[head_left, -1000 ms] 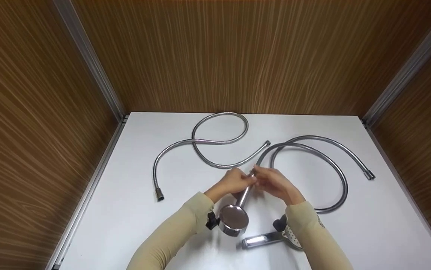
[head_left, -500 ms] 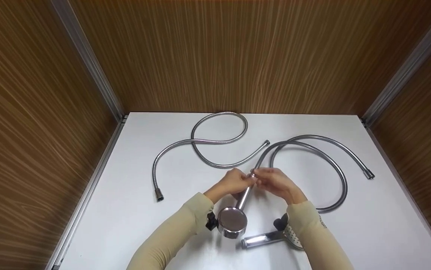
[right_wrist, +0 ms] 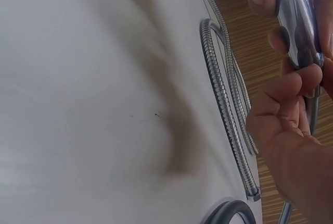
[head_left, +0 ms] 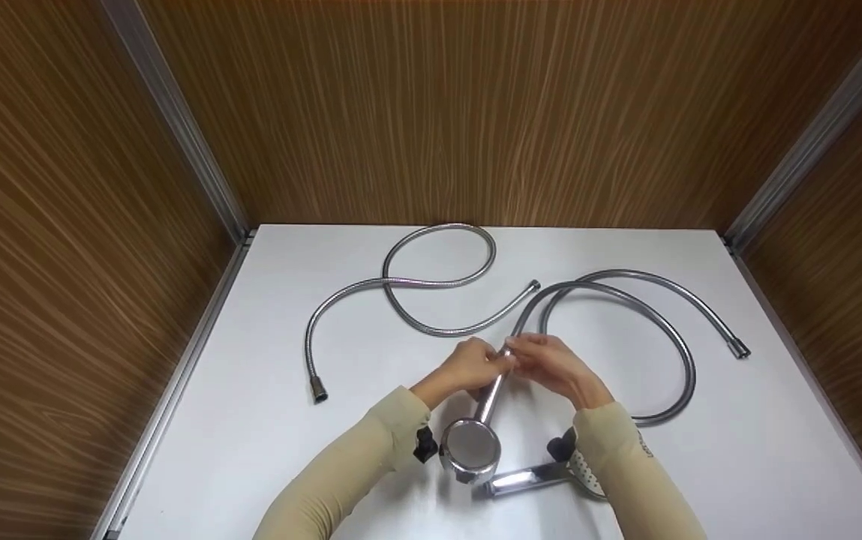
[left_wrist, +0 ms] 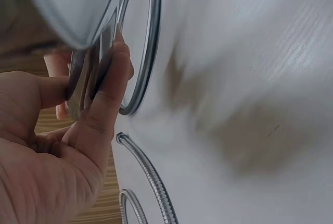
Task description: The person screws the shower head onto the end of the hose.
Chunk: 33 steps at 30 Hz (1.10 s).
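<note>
My left hand grips the handle of a chrome shower head, whose round head hangs toward me above the table. At the handle's far end, the fingers of my right hand pinch the end of a grey shower hose. In the right wrist view the tapered handle meets my right thumb and fingertips, which cover the joint with the hose. The left wrist view has the blurred shower head close to the camera, with the left hand's thumb and fingers on both sides of the handle.
A second shower head lies near the front, partly under my right forearm. A thinner metal hose lies looped at the back left. The grey hose's free end is at the right. Wood-grain panels wall the white table.
The held shower head has rolled a little, its round face turning up and its head shifting slightly toward me and to the right. My right fingers have shifted slightly at the joint.
</note>
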Each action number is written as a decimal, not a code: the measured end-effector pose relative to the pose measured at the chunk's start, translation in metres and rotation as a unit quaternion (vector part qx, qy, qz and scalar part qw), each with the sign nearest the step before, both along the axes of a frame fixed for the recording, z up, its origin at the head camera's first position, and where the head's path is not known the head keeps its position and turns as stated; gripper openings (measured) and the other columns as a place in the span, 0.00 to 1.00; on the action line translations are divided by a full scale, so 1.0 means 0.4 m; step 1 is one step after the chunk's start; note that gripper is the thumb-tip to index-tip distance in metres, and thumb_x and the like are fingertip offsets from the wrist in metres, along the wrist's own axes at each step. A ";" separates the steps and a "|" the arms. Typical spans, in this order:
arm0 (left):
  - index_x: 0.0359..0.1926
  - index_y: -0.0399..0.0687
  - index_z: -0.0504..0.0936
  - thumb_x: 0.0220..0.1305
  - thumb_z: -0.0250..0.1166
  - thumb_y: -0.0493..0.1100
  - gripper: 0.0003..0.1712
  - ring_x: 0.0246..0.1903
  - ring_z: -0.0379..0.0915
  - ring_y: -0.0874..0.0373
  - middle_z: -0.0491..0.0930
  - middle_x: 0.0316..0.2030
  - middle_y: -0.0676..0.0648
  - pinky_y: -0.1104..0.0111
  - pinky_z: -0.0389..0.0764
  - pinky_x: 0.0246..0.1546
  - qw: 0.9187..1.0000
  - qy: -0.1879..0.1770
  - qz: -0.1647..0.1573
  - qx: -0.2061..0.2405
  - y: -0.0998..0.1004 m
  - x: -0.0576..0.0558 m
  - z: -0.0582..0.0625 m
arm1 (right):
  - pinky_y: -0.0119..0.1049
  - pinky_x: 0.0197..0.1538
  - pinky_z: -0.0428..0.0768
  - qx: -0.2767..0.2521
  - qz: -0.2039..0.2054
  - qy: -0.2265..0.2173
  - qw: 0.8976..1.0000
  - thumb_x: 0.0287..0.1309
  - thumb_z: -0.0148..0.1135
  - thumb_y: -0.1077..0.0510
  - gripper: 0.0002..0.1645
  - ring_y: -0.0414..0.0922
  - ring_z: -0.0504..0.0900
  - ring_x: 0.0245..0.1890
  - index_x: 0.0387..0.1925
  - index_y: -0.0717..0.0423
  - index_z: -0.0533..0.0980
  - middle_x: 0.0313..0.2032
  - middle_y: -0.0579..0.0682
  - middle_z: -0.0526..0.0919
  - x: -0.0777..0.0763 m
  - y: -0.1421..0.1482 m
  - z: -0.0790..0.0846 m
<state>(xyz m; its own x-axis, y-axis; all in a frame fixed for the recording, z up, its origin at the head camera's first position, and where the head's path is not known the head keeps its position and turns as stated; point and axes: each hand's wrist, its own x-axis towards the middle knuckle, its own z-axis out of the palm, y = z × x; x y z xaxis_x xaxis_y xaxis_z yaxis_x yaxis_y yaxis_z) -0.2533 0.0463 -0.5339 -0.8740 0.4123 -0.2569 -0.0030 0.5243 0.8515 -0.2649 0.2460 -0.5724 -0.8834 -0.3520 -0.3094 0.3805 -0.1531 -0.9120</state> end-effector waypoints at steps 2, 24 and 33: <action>0.26 0.44 0.81 0.73 0.65 0.51 0.20 0.15 0.76 0.59 0.75 0.19 0.51 0.65 0.85 0.19 1.000 0.001 -0.001 0.005 0.000 0.001 -0.001 | 0.29 0.44 0.82 -0.008 0.004 0.000 1.000 0.77 0.55 0.63 0.10 0.37 0.85 0.33 0.39 0.52 0.81 0.32 0.44 0.87 0.002 0.004 -0.003; 0.28 0.41 0.82 0.74 0.65 0.50 0.20 0.15 0.75 0.59 0.75 0.19 0.51 0.67 0.84 0.18 1.000 -0.004 0.005 0.009 0.001 0.002 -0.008 | 0.31 0.46 0.84 -0.012 0.001 -0.010 1.000 0.76 0.58 0.60 0.05 0.38 0.86 0.35 0.41 0.52 0.79 0.34 0.45 0.88 -0.005 -0.009 -0.001; 0.21 0.48 0.76 0.74 0.64 0.52 0.23 0.16 0.74 0.58 0.74 0.18 0.51 0.68 0.82 0.17 1.000 0.006 0.012 0.002 0.000 0.003 -0.006 | 0.29 0.42 0.81 -0.049 0.041 0.052 0.997 0.77 0.51 0.68 0.09 0.38 0.83 0.35 0.42 0.55 0.76 0.36 0.44 0.88 -0.008 -0.002 -0.001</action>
